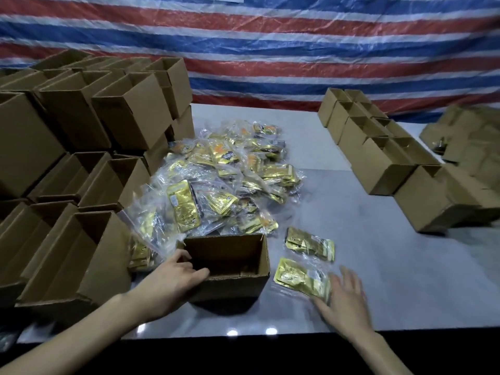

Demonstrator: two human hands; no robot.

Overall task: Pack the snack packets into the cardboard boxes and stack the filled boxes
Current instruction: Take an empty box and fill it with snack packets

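An open cardboard box [251, 286] stands near the table's front edge, dark inside. My left hand [173, 280] grips its near left rim, thumb along the front wall. Right of the box lie two gold snack packets in clear wrap, one nearer [297, 277] and one farther [309, 243]. My right hand [343, 299] hovers flat over the near packet's right end, fingers spread, blurred by motion. Behind the box is a big heap of gold packets [221, 180].
Stacks of open empty boxes [81, 147] fill the left side. More boxes [384, 158] line the right, with a blurred pile [473, 147] at the far right. A striped red, white and blue tarp [297, 50] hangs behind the grey table [378, 266].
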